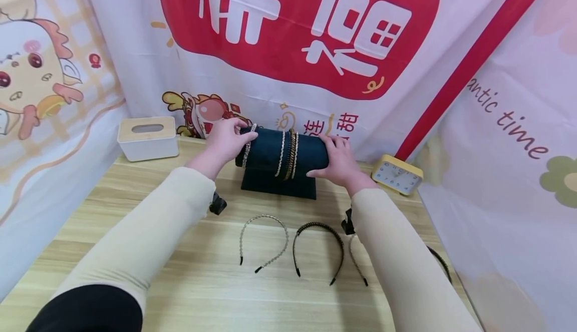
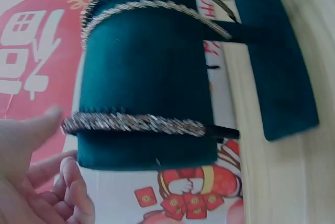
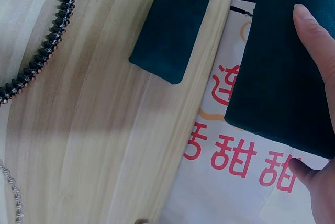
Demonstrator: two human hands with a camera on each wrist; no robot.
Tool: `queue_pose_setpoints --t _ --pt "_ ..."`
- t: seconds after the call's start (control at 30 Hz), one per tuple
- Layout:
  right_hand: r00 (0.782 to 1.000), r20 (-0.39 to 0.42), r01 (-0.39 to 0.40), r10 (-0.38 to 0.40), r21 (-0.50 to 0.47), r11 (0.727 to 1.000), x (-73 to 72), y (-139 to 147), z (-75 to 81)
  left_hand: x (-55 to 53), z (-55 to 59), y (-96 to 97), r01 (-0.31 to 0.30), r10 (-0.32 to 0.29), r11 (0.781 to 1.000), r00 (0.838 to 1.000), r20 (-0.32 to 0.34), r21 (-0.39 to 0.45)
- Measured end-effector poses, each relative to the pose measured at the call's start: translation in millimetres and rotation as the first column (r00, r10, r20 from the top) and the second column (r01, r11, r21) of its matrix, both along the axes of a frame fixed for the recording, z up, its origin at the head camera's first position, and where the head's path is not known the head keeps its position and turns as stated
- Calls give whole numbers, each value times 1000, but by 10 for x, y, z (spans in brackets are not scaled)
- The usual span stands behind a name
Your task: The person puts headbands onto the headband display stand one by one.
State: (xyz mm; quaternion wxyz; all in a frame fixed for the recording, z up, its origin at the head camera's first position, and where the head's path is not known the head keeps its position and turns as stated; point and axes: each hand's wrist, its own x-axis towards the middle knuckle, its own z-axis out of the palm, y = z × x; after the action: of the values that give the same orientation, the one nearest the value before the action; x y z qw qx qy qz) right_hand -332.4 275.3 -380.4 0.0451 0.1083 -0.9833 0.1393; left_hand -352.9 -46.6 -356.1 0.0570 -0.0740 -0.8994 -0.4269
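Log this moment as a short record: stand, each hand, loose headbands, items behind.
Stand: dark green roll stand, upright on a wood-grain table
On the roll: silvery headband near the left end; more headbands grouped around the middle
Left hand: at the silvery headband; firm contact unclear
Right hand: holds the roll's right end
Loose on table: pale headband, dark headband, two partly hidden headbands by the right sleeve
Behind: tissue box left, yellow clock right
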Motion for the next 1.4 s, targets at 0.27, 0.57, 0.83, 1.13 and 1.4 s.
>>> queue_pose_setpoints --t 0.27,0.57,0.83,1.13,1.4 --pt "1000 -8 0 -1 -11 1000 7 7 -9 -13 -43 -280 295 -337 912 935 -110 -287" --pt "1000 -10 -9 9 -4 1000 7 -9 -16 -30 4 -293 379 -419 814 908 6 -441" --pt "1000 -17 -12 11 -10 1000 19 -9 12 -66 39 -205 354 -415 768 910 8 -534" --pt "1000 -14 -9 9 -6 1000 -1 21 -15 -81 32 -15 372 -442 732 897 18 -571" --pt "1000 -13 -14 13 -4 1000 -4 -4 -7 -77 40 156 375 -446 730 895 17 -571"
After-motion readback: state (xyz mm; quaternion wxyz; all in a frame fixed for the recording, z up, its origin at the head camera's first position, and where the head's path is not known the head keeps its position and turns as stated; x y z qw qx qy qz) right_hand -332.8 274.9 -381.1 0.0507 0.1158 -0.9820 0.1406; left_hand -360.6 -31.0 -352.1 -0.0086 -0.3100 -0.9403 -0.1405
